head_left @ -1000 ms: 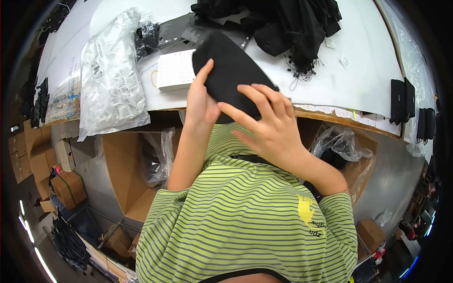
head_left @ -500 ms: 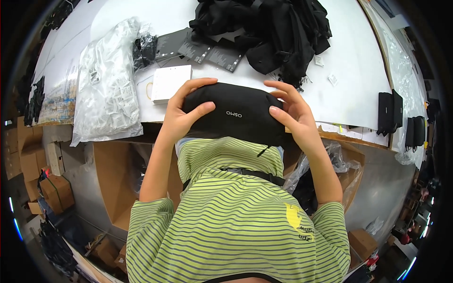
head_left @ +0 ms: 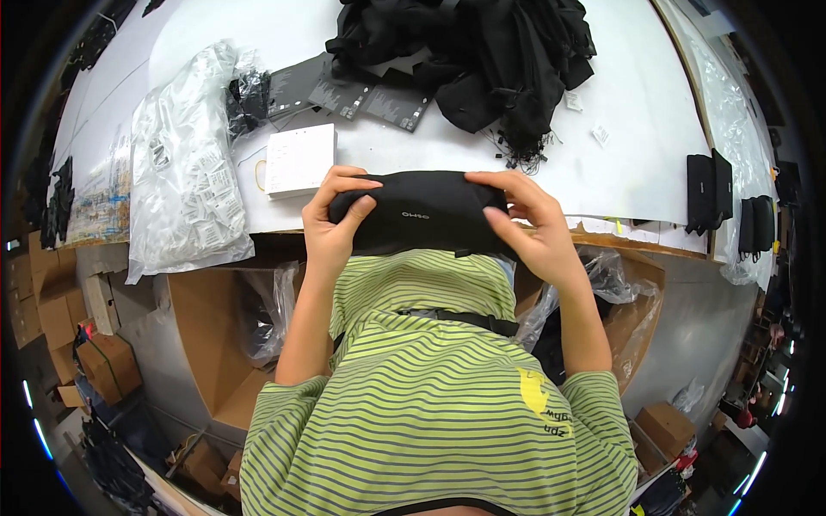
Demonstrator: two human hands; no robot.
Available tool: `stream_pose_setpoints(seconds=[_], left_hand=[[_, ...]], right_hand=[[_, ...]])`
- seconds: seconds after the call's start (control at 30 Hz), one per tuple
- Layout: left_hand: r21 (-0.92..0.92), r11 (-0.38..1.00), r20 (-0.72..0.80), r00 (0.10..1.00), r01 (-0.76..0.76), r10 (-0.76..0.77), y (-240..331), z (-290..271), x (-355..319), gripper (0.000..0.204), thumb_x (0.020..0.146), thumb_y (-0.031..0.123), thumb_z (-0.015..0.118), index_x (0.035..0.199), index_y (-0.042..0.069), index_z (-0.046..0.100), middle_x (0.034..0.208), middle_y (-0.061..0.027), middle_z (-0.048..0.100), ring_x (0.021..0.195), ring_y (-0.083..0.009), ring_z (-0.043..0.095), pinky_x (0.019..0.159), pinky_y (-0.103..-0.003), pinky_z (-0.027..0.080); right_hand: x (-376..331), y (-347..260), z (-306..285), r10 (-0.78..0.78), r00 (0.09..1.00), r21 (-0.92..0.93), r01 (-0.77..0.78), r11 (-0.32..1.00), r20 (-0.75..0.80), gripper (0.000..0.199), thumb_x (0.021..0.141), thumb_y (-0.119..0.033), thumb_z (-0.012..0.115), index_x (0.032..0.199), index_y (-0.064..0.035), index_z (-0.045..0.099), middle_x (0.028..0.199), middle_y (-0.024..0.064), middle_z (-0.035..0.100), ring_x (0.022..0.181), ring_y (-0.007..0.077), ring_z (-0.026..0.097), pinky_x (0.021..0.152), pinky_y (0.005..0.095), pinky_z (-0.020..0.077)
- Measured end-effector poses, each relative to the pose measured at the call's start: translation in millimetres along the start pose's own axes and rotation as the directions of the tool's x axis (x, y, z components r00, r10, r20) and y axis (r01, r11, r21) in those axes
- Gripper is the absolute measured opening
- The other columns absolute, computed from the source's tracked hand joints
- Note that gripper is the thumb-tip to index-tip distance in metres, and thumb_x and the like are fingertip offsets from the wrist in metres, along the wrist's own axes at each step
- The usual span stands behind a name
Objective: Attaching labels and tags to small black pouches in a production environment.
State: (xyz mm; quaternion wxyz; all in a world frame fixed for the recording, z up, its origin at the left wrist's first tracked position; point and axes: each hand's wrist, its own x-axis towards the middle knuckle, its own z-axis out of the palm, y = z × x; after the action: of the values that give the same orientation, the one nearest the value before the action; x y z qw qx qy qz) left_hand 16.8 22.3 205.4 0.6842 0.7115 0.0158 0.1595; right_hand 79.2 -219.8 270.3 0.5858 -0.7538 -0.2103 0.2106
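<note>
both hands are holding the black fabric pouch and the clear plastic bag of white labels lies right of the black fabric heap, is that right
Not quite: the clear plastic bag of white labels lies left of the black fabric heap, as the head view shows. The left hand and right hand do hold the black fabric pouch.

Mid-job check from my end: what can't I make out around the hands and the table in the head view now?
All in the head view:
- Black fabric pouch: far side and contents, hidden by its own front.
- Left hand and right hand: some fingertips, behind the pouch.
- Heaped black fabric pile: far end, cut off by the top edge.
- Grey flat rectangular packets: fine print, too small.
</note>
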Motion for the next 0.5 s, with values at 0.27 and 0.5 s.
stream_pose_setpoints(seconds=[0.27,0.5], left_hand=[[-0.092,0.994,-0.009,0.998,0.059,-0.06,-2,14,1,0.008,0.079,0.002,0.066,0.087,0.0,0.065,0.095,-0.007,0.058,0.091,-0.0143,0.053,0.083,-0.024,0.039],[-0.042,0.992,0.086,0.99,0.117,-0.113,-8,11,6,0.01,0.082,0.007,0.066,0.088,-0.001,0.063,0.091,-0.0044,0.059,0.086,-0.012,0.053,0.081,-0.022,0.039]], right_hand=[[-3,9,8,-0.007,1.0,-0.382,0.016,0.924,0.025,0.031,0.071,0.001,0.066,0.102,-0.0037,0.06,0.099,0.0073,0.054,0.087,0.02,0.058,0.072,0.0259,0.0491],[2,19,-6,-0.309,0.946,-0.379,0.252,0.89,-0.096,0.013,0.079,-0.001,0.063,0.092,-0.0006,0.061,0.089,0.009,0.062,0.071,0.0205,0.061,0.063,0.0287,0.0499]])
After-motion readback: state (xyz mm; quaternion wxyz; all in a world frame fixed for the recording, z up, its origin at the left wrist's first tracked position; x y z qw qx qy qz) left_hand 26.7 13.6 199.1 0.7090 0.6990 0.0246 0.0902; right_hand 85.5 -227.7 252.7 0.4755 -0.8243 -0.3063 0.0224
